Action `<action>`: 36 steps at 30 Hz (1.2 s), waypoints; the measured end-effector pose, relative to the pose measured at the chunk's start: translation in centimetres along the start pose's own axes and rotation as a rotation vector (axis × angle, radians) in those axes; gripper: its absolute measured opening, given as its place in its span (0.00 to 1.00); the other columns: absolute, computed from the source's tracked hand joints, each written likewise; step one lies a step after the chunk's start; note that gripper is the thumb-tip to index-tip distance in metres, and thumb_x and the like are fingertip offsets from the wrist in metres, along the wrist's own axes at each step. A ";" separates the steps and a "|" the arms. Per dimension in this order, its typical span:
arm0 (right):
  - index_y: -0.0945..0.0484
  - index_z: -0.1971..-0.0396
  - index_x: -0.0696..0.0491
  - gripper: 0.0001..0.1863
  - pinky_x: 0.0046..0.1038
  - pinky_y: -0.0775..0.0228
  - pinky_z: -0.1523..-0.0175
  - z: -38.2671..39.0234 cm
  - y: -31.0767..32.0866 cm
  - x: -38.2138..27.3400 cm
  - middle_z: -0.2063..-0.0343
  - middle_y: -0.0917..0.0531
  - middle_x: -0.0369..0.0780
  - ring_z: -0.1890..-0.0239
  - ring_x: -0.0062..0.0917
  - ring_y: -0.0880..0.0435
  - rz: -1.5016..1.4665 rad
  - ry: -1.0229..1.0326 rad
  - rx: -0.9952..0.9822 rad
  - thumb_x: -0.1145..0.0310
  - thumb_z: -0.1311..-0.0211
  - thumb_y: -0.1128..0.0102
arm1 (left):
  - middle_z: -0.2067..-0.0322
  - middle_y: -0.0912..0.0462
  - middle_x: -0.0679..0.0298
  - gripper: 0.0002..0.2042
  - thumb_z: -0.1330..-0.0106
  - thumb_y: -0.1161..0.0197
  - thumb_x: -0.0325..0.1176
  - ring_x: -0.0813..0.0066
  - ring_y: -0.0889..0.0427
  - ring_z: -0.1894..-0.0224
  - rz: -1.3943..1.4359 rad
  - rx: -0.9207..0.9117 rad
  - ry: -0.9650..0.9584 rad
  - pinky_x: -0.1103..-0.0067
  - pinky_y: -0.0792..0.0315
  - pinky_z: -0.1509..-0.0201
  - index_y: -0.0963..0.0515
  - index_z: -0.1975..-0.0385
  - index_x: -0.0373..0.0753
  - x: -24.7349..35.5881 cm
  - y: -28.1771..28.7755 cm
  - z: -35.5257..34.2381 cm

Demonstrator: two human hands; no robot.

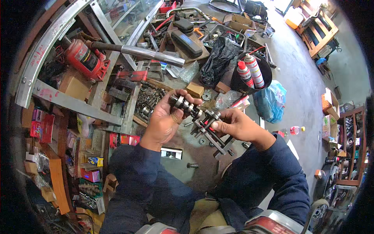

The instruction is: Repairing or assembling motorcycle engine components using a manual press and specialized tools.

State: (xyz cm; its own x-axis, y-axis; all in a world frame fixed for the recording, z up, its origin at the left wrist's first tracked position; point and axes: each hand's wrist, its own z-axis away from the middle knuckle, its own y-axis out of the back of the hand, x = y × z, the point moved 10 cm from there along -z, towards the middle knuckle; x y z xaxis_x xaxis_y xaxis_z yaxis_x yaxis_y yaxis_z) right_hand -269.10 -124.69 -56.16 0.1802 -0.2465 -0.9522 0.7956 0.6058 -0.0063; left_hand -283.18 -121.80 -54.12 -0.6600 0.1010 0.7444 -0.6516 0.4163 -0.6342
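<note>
My left hand [161,126] is closed around a short stepped steel shaft [186,106] with several shiny collars, held at a slant with its lower end pointing right. In my right hand [243,126], thumb and fingers grip a dark steel assembly [215,139] with two long parallel bars and a crosspiece at the top. The shaft's lower end meets or overlaps the top of this assembly; whether they are joined I cannot tell. Both are held above the floor in front of my knees. Below them lie a small metal ring [202,141] and a dark bolt-like part [192,165].
A steel frame [74,102] with a red bottle jack [86,58] and a metal bar [152,55] stands at left. Loose metal parts [150,101] fill a tray beyond my left hand. Ahead is a black bucket [251,72] with two spray cans, beside a blue bag [271,102].
</note>
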 end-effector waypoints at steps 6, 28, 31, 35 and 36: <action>0.21 0.63 0.60 0.22 0.20 0.31 0.67 -0.2 -0.2 0.6 0.76 0.21 0.33 0.72 0.14 0.24 -0.070 -0.023 -0.061 0.53 0.37 0.40 | 0.55 0.25 0.61 0.21 0.40 0.37 0.28 0.57 0.27 0.43 0.018 -0.110 0.018 0.64 0.35 0.37 0.34 0.48 0.37 -0.2 -0.8 -0.1; 0.25 0.71 0.64 0.25 0.31 0.28 0.67 0.7 1.1 -2.3 0.81 0.21 0.44 0.77 0.27 0.21 0.527 0.071 0.180 0.59 0.63 0.27 | 0.56 0.25 0.59 0.22 0.41 0.33 0.32 0.58 0.23 0.48 -0.143 0.144 0.091 0.66 0.27 0.43 0.33 0.50 0.34 -2.1 0.5 -0.3; 0.25 0.73 0.64 0.25 0.33 0.28 0.67 0.7 1.1 -2.9 0.82 0.21 0.48 0.77 0.33 0.20 0.601 0.139 0.202 0.58 0.63 0.29 | 0.57 0.24 0.60 0.20 0.41 0.33 0.31 0.60 0.22 0.50 -0.207 0.193 0.101 0.68 0.27 0.44 0.32 0.51 0.34 -2.1 1.1 -0.1; 0.25 0.75 0.65 0.24 0.35 0.28 0.67 0.8 1.0 -3.2 0.83 0.22 0.51 0.78 0.40 0.20 0.760 0.174 0.210 0.57 0.63 0.30 | 0.60 0.20 0.62 0.19 0.40 0.33 0.31 0.74 0.20 0.55 -0.394 0.160 0.039 0.79 0.28 0.47 0.30 0.52 0.34 -1.2 0.8 -0.1; 0.25 0.75 0.65 0.24 0.35 0.28 0.67 0.8 1.0 -3.4 0.83 0.22 0.51 0.78 0.40 0.20 0.737 0.197 0.209 0.57 0.63 0.30 | 0.60 0.20 0.62 0.19 0.40 0.33 0.31 0.74 0.20 0.55 -0.405 0.169 0.036 0.79 0.28 0.47 0.30 0.52 0.34 -1.1 0.9 -0.1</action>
State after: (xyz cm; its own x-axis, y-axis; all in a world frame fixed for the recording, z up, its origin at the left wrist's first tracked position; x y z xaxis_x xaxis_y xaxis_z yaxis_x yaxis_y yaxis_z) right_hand -268.46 -123.89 -52.68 0.6126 0.3135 -0.7255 0.6067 0.4018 0.6859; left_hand -283.02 -121.44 -55.47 -0.3276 -0.0071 0.9448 -0.9088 0.2758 -0.3131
